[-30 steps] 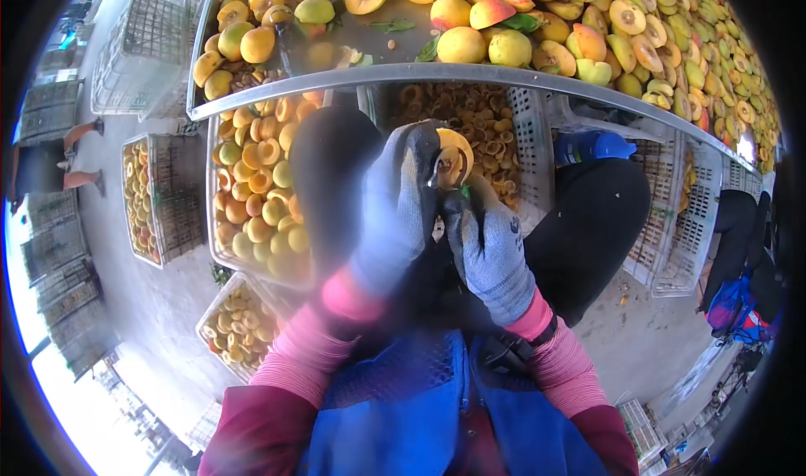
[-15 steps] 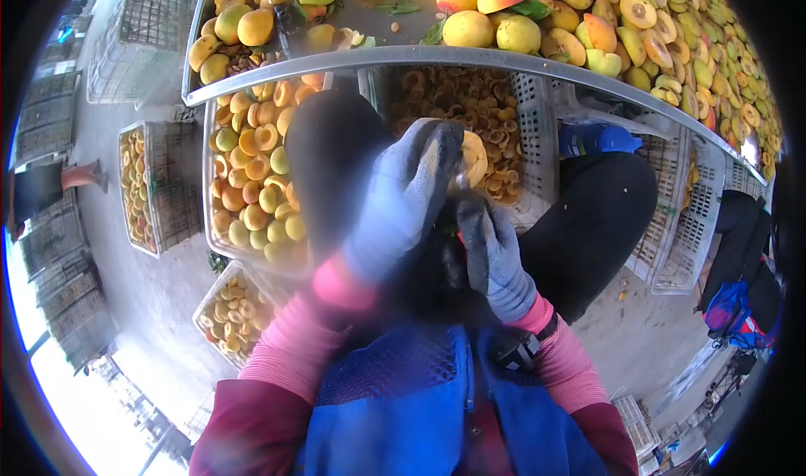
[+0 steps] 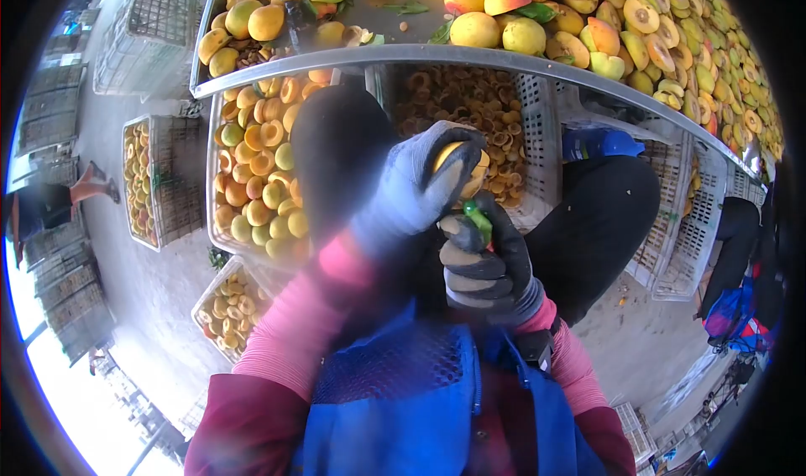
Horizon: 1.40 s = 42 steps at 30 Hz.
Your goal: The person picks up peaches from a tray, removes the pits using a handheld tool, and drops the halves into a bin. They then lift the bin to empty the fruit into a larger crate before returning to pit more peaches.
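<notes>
My left hand [image 3: 424, 170], in a grey-and-white glove, is wrapped around a yellow peach half [image 3: 474, 180], whose cut side shows partly between the fingers. Just below it, my gloved right hand [image 3: 491, 266] is closed round a small tool with a green handle [image 3: 478, 222]. The handle's upper end sits right at the fruit's lower edge, and the tool's working end is hidden. Both hands are above my lap, in front of a crate [image 3: 537, 132] of brownish, ring-shaped fruit scraps [image 3: 453, 90].
A metal-edged table [image 3: 403, 54] heaped with whole and halved peaches [image 3: 663, 31] spans the top. Left of my knee stands a crate of peach halves [image 3: 260, 165]. More filled crates [image 3: 164, 182] stand on the floor. A person's leg [image 3: 88, 186] shows at far left; a blue bottle [image 3: 600, 143] lies right.
My right hand has turned, bringing the green handle into view. My left fingers have rolled over the peach half, covering more of it. The leg at far left has shifted.
</notes>
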Motion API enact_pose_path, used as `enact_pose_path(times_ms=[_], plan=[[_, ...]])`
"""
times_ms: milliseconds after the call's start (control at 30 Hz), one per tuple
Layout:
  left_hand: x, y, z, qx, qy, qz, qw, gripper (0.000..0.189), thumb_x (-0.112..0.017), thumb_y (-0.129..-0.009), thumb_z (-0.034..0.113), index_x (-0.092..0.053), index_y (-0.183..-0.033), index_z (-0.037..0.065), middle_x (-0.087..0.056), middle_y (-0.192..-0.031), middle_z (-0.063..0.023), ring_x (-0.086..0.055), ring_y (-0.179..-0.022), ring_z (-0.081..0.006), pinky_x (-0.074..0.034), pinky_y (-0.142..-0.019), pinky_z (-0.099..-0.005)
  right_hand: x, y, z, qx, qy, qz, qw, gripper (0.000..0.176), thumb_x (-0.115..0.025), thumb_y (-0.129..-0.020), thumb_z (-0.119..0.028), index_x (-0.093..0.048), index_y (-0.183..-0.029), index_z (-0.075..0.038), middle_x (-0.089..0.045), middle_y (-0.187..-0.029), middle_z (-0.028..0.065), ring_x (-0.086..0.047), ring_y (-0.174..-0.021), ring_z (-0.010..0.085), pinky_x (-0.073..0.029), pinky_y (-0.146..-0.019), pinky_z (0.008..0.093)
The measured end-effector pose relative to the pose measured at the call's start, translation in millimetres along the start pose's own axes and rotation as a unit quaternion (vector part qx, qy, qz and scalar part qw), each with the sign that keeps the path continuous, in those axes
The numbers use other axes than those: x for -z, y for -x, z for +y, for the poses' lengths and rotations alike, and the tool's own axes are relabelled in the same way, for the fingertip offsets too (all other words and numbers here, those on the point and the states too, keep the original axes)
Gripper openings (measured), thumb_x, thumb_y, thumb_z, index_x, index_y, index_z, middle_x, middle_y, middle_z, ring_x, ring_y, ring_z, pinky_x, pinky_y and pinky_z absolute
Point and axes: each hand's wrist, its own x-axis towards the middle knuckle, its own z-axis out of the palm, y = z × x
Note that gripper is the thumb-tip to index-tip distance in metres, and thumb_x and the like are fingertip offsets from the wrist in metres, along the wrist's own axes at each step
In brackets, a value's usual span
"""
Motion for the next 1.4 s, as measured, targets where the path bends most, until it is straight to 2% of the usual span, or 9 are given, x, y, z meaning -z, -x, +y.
enact_pose_path(times_ms=[100,233,367,500,567,733,800,1233,1400], plan=[[-6.8,3.2,10.9,0.164,0.179,-0.009,0.970,0.029,-0.059,-0.085,0.023,-0.060,-0.102,-0.001,-0.064,-0.089,-0.0174,-0.064,-0.084,-0.0306,-0.050,-0.074,-0.0347,-2.6,-1.3,3.4,-0.002,-0.061,-0.056,0.997,0.046,-0.033,-0.097,-0.051,-0.046,-0.085,-0.009,-0.038,-0.058,-0.0021,-0.034,-0.038,0.0071,-0.030,-0.030,0.0214],[-39.7,27.5,-26.4,-0.109,-0.146,0.160,0.970,0.034,-0.054,-0.091,0.029,-0.060,-0.102,-0.003,-0.064,-0.093,-0.0167,-0.062,-0.084,-0.0276,-0.049,-0.077,-0.0353,-4.5,-0.7,4.9,0.052,0.039,-0.152,0.986,0.042,-0.034,-0.098,-0.048,-0.046,-0.088,-0.008,-0.038,-0.058,-0.0016,-0.035,-0.037,0.0073,-0.032,-0.030,0.0210],[-29.7,30.4,-15.8,0.288,0.339,0.197,0.874,0.034,-0.055,-0.092,0.036,-0.064,-0.096,0.004,-0.059,-0.083,-0.0022,-0.053,-0.072,-0.0098,-0.042,-0.062,-0.0242,-8.9,5.7,-21.1,0.158,0.029,-0.153,0.975,0.030,-0.040,-0.098,-0.036,-0.046,-0.091,-0.008,-0.050,-0.065,0.0003,-0.051,-0.052,0.0094,-0.045,-0.041,0.0247],[17.8,46.7,22.0,0.001,-0.093,0.169,0.981,0.031,-0.044,-0.098,0.026,-0.059,-0.104,-0.001,-0.060,-0.093,-0.0054,-0.054,-0.083,-0.0102,-0.044,-0.074,-0.0244,49.5,13.9,-35.2,0.146,-0.011,0.025,0.989,0.042,-0.037,-0.098,-0.043,-0.055,-0.102,-0.004,-0.040,-0.063,-0.0031,-0.044,-0.051,0.0069,-0.039,-0.041,0.0224],[44.6,66.4,29.0,0.045,-0.013,0.156,0.987,0.029,-0.040,-0.098,0.019,-0.056,-0.107,-0.003,-0.060,-0.099,-0.0107,-0.057,-0.089,-0.0152,-0.045,-0.076,-0.0277,46.4,8.6,-37.1,0.073,0.062,0.012,0.995,0.053,-0.032,-0.098,-0.049,-0.058,-0.106,-0.003,-0.034,-0.062,-0.0041,-0.036,-0.046,0.0065,-0.033,-0.039,0.0214],[111.6,138.2,-41.1,-0.007,-0.445,0.194,0.874,0.024,-0.045,-0.095,0.014,-0.061,-0.106,-0.001,-0.064,-0.098,-0.0130,-0.061,-0.087,-0.0188,-0.048,-0.079,-0.0271,57.5,29.4,-46.5,0.130,0.103,0.112,0.980,0.051,-0.036,-0.096,-0.051,-0.059,-0.103,-0.006,-0.030,-0.062,-0.0047,-0.031,-0.045,0.0051,-0.031,-0.042,0.0226],[133.4,164.8,-83.4,0.318,-0.159,0.316,0.880,0.023,-0.052,-0.093,0.018,-0.062,-0.106,0.002,-0.065,-0.095,-0.0138,-0.063,-0.086,-0.0215,-0.049,-0.077,-0.0280,68.9,34.6,-50.3,0.139,0.091,0.166,0.972,0.050,-0.039,-0.095,-0.052,-0.059,-0.101,-0.007,-0.029,-0.062,-0.0048,-0.029,-0.044,0.0050,-0.030,-0.043,0.0228],[160.0,86.3,-190.3,0.126,-0.537,0.116,0.826,0.048,-0.049,-0.090,0.031,-0.046,-0.134,0.014,-0.043,-0.139,-0.0077,-0.042,-0.122,-0.0316,-0.027,-0.105,-0.0459,86.7,16.6,-51.9,0.209,0.290,0.412,0.838,0.040,-0.042,-0.093,-0.054,-0.053,-0.080,-0.018,-0.037,-0.057,-0.0043,-0.029,-0.038,0.0071,-0.026,-0.035,0.0228],[182.3,53.7,-181.6,0.102,-0.497,0.318,0.801,0.041,-0.058,-0.086,0.026,-0.055,-0.123,0.009,-0.055,-0.122,-0.0131,-0.049,-0.112,-0.0322,-0.038,-0.095,-0.0410,109.3,26.4,-60.6,0.229,0.220,0.419,0.850,0.038,-0.046,-0.092,-0.053,-0.046,-0.075,-0.019,-0.034,-0.054,-0.0055,-0.030,-0.037,0.0076,-0.026,-0.033,0.0227]])
